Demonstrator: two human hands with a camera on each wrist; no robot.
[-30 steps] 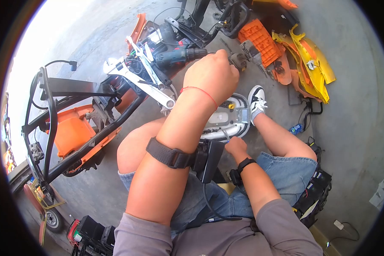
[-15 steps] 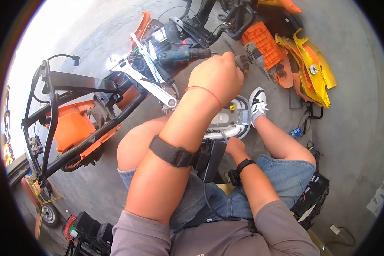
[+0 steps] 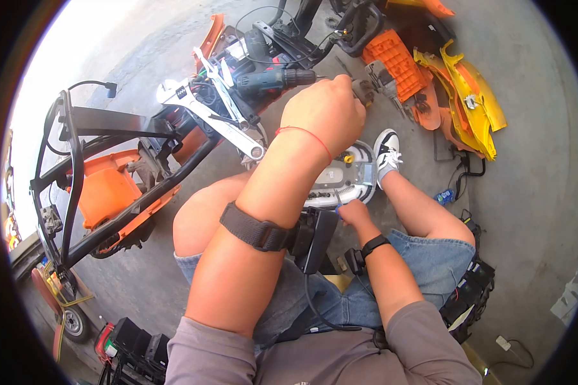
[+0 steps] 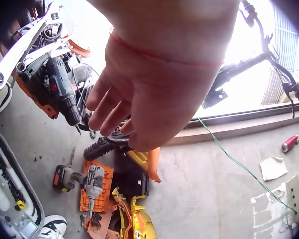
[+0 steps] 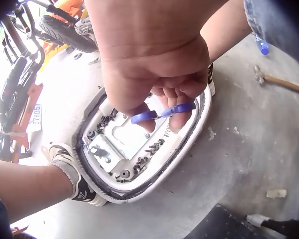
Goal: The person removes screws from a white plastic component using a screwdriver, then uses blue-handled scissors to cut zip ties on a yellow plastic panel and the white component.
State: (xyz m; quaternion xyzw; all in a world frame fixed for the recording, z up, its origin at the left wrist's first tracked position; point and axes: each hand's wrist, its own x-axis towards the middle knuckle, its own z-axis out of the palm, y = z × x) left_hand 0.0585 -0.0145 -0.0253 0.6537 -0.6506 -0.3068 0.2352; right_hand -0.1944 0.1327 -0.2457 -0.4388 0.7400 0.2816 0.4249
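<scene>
My left hand point(image 3: 324, 115) is held in the air beside the drill; in the left wrist view, its relaxed, bent fingers point(image 4: 107, 112) hold nothing. The right hand point(image 3: 355, 215) is at the near edge of a white oval tray point(image 3: 366, 157) with a black-lined rim. My right thumb and fingers grip the blue loop handles point(image 5: 143, 117) of a small tool over that tray point(image 5: 157, 180). Most of the tool is hidden by the hand in the right wrist view. Screws point(image 5: 139, 164) and a metal plate point(image 5: 103, 153) lie in the tray.
Large wrenches point(image 3: 218, 125) and a drill point(image 3: 270, 82) lie on the vehicle frame to the left. Orange point(image 3: 391, 64) and yellow panels point(image 3: 468, 102) are on the floor beyond. A shoe point(image 3: 387, 151) stands beside the tray; a hammer point(image 5: 284, 83) lies on the floor.
The right hand has shifted slightly and turned, so more of the blue handle shows in the head view. The left hand has stayed nearly in place.
</scene>
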